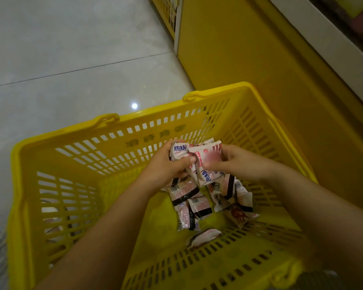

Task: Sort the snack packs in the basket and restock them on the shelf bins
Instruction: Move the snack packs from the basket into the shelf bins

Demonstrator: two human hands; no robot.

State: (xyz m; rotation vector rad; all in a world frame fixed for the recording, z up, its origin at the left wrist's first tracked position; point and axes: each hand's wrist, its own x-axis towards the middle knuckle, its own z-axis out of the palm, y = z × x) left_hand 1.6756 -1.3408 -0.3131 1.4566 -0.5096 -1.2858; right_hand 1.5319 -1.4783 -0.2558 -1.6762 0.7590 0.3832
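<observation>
Left hand [166, 164], right hand [235, 162] both gripping bunch of glossy, crinkly pink-white snack packs [205, 164], fingers curling round them, inside slotted yellow plastic basket [71, 130]. Loose packs [193, 204], flat, rectangular, lying on basket bottom. Basket sitting on shiny tiled floor [71, 49].

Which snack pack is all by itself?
The crumpled pack nearest the person, on the basket floor. The other packs are heaped or gripped in the left hand and right hand.

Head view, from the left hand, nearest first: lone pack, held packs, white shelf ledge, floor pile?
1. Held packs, gripped by the left hand.
2. Floor pile, just below it.
3. Lone pack, by the basket's near wall.
4. White shelf ledge, far upper right.
</observation>
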